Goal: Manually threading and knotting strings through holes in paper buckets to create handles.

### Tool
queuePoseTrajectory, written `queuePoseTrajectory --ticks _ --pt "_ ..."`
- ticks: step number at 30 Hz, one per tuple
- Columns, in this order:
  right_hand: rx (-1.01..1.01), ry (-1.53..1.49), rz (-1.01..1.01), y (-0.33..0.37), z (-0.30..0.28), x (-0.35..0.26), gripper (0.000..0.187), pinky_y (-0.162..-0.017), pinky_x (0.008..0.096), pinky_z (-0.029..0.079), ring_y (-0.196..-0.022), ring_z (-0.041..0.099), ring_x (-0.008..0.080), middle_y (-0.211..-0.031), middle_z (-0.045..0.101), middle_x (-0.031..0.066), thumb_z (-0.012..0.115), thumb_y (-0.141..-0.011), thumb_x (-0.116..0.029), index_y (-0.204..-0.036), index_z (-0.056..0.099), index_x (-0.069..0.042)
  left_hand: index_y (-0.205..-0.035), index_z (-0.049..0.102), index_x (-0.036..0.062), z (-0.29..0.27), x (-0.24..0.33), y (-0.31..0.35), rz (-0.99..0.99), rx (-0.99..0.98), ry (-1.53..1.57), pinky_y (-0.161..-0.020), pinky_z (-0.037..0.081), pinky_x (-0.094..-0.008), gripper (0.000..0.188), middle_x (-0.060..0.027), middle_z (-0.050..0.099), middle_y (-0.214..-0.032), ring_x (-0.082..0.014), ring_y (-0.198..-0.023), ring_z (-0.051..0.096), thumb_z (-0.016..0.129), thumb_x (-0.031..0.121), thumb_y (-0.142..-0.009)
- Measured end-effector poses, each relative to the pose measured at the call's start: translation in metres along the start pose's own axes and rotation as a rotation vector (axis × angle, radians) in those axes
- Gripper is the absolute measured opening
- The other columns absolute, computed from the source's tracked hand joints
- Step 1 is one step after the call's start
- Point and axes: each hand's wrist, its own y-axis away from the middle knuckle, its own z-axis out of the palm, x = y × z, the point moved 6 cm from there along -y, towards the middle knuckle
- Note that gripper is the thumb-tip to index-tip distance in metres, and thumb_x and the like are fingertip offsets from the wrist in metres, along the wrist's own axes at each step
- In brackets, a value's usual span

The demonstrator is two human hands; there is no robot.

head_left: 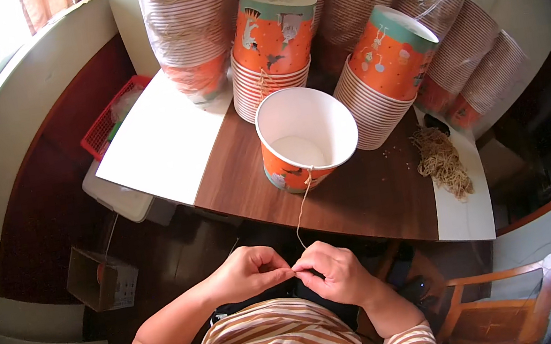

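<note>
Head view, listed by size: brown tabletop (363, 195) with a white sheet (158, 139) at its left; wrapped stacks of paper cups (192, 29) along the back; two open stacks of orange cups (271, 39) behind; one upright orange paper cup (306, 136) near the front edge, white inside; bundle of tan string pieces (442, 161) at right; my left hand (244, 273) and right hand (335, 272), fingertips pressed together, pinching the thin string (303, 210) running from that cup's rim.
</note>
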Motion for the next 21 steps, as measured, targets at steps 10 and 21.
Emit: queuePoseTrajectory --ticks 10,21 --pt "0.063 0.142 -0.179 0.004 -0.010 -0.009 0.022 -0.056 0.0318 0.050 -0.067 0.061 0.0244 -0.081 0.058 0.0089 0.071 -0.069 -0.001 -0.087 0.059 -0.003 -0.081 0.064 0.0015 0.003 0.058 0.004 0.528 -0.008 -0.453 -0.053 0.047 -0.0356 0.007 -0.0096 0.055 -0.069 -0.0269 -0.062 0.057 0.066 0.008 -0.079" --pt "0.290 -0.221 0.090 0.010 -0.061 -0.009 0.009 -0.053 0.0220 0.040 -0.060 0.054 0.0115 -0.073 0.061 0.0043 0.070 -0.074 0.002 -0.080 0.067 -0.004 -0.087 0.063 0.0027 -0.084 0.160 -0.104 0.660 0.487 -0.820 -0.071 0.048 -0.0387 0.013 -0.0134 0.059 -0.088 -0.0314 -0.082 0.058 0.065 0.009 -0.076"
